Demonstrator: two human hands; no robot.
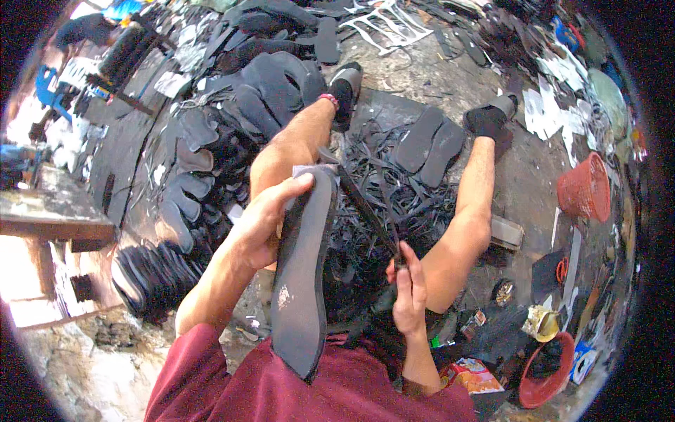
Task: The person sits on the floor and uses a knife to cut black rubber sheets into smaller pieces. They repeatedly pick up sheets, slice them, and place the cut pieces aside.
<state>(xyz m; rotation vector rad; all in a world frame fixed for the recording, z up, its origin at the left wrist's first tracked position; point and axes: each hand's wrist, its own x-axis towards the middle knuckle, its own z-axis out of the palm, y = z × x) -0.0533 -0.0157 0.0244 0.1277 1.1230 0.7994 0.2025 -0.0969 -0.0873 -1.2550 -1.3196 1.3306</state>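
Observation:
My left hand (261,224) is closed round the upper left edge of a dark grey shoe sole (302,260), its thumb pressed near the top end. The sole stands lengthwise in front of my maroon shirt, with a pale scuffed patch low on its face. To its right my right hand (409,292) is closed on a long, thin, dark blade-like piece (369,211), which slants up left toward the sole's top. Whether it is a knife or a cut strip I cannot tell. Beyond lies a heap of black trimmings (365,264), with two loose soles (418,137) on its far side.
My bare legs spread around the heap. Stacked dark soles (156,278) stand at left, near a wooden bench (60,228). More black pieces (267,91) lie at far left. A red bucket (583,186), a red-rimmed basket (547,373) and a yellowish can (540,322) are at right.

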